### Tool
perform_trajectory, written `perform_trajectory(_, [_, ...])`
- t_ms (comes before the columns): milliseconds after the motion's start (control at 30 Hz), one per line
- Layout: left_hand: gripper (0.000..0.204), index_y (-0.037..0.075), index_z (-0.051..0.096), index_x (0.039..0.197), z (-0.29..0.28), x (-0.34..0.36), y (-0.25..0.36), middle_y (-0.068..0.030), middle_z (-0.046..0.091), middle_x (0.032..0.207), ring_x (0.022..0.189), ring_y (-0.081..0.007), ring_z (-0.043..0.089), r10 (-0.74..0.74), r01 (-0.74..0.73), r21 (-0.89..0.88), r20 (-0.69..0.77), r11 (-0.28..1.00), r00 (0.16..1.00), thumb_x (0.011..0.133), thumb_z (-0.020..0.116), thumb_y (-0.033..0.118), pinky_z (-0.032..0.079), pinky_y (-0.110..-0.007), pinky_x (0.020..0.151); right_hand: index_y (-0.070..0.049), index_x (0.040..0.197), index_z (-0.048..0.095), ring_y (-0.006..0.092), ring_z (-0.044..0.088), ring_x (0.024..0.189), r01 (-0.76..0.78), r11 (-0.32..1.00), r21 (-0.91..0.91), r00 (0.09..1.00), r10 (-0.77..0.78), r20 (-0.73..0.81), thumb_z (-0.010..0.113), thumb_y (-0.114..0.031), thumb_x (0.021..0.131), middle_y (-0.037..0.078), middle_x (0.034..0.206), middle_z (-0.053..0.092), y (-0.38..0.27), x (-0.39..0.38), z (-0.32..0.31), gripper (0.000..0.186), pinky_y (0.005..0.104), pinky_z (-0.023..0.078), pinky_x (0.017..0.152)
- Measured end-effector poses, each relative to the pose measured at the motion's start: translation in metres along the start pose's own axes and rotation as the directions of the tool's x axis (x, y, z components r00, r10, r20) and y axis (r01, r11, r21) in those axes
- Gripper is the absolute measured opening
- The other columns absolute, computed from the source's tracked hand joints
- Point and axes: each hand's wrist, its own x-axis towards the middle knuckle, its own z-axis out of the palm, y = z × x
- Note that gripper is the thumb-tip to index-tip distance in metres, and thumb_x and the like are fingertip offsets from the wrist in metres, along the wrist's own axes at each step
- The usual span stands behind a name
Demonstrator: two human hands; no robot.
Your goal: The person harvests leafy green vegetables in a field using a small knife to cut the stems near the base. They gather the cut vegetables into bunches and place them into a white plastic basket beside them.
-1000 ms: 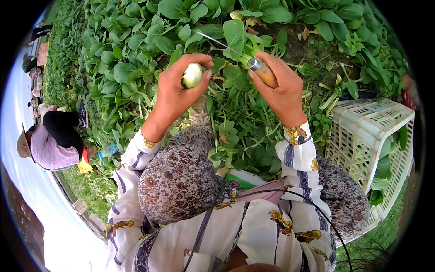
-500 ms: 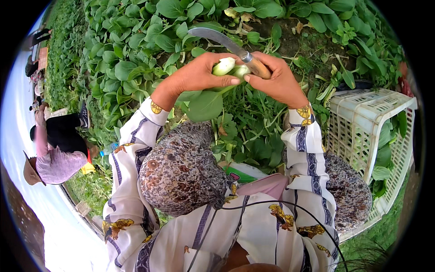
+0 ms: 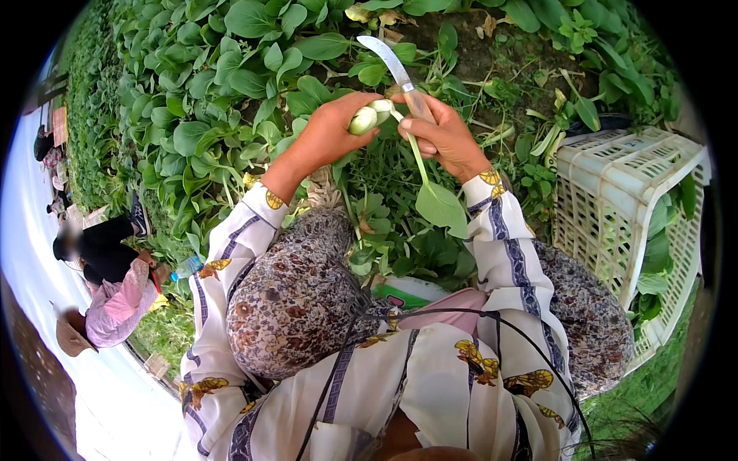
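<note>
My left hand (image 3: 329,131) is closed round a pale-stemmed bok choy (image 3: 364,121), its white base pointing toward my right hand. A small curved knife (image 3: 391,63) with a wooden handle is gripped in my right hand (image 3: 450,142), the blade pointing up and away to the left. Between that hand's thumb and fingers a single leaf stalk is also pinched. Its green leaf (image 3: 441,207) hangs down toward me, with the stalk's upper end still against the base of the bok choy. Most of the bok choy's leaves are hidden by my left hand.
Growing bok choy (image 3: 200,134) fills the far side and left. On the right, a white plastic crate (image 3: 607,157) lies on its side with leafy greens inside. A person in a pink top (image 3: 123,303) sits at the left, near a plastic bottle (image 3: 186,267). My patterned knees (image 3: 296,300) are close below my hands.
My right hand has taken hold of one leaf stalk and bent it down away from the bok choy. The knife blade has swung more upright. The person at the left has shifted posture.
</note>
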Motion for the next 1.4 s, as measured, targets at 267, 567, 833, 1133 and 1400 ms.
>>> perform_trajectory(267, [0.045,0.006,0.051,0.12,-0.009,0.008,0.0,-0.0097,0.063,0.103,0.087,-0.0191,0.063,-0.321,0.321,-0.13,0.022,0.938,0.947,0.078,0.064,0.006,0.05,-0.031,0.077,-0.003,0.121,0.048,0.0025,0.039,0.043,0.033,0.989,-0.142,0.999,-0.035,-0.011,0.058,-0.01,0.083,0.002,0.073,0.056,-0.017,-0.008,-0.013,0.041,0.0177,0.032,0.04])
perform_trajectory(567, [0.071,0.001,0.026,0.139,-0.006,-0.003,0.01,-0.0148,0.058,0.112,0.099,-0.0236,0.06,-0.145,0.441,-0.738,0.432,0.511,0.89,0.078,0.062,0.013,0.047,-0.033,0.087,0.0,0.106,0.056,0.0055,0.053,0.051,0.157,0.973,-0.17,0.988,-0.154,0.028,0.065,-0.019,0.084,0.001,0.076,0.059,0.009,0.005,0.001,0.03,0.0194,0.042,0.045])
perform_trajectory(833, [0.035,-0.002,0.054,0.106,-0.012,-0.002,-0.006,-0.0082,0.064,0.089,0.082,-0.0152,0.062,-0.284,0.589,-0.451,0.577,0.67,0.765,0.076,0.066,0.01,0.048,-0.029,0.075,-0.001,0.091,0.057,0.0081,0.043,0.054,0.185,0.671,-0.718,0.981,-0.168,0.096,0.069,-0.019,0.079,0.0,0.065,0.05,0.0,0.004,-0.021,0.025,0.0255,0.036,0.049])
perform_trajectory(1133, [0.029,0.002,0.059,0.093,0.005,0.112,0.03,-0.0166,0.061,0.079,0.07,-0.0339,0.059,0.094,-0.122,0.182,0.156,0.976,0.983,0.068,0.066,0.015,0.048,-0.038,0.066,-0.002,0.103,0.056,0.0256,0.057,0.06,0.11,0.797,-0.594,0.771,-0.445,-0.455,0.06,-0.021,0.085,0.015,0.073,0.06,0.035,0.038,-0.063,0.027,0.0336,0.044,0.056])
perform_trajectory(1400, [0.011,0.005,0.062,0.083,-0.011,0.204,-0.024,-0.0171,0.059,0.104,0.079,-0.0277,0.065,-0.009,-0.086,0.893,0.1,0.443,0.995,0.073,0.057,0.007,0.052,-0.034,0.063,-0.005,0.114,0.052,0.0319,0.06,0.062,-0.013,0.801,-0.599,0.789,-0.36,-0.498,0.056,-0.02,0.087,0.018,0.073,0.06,0.049,0.053,-0.057,0.032,0.0356,0.045,0.056])
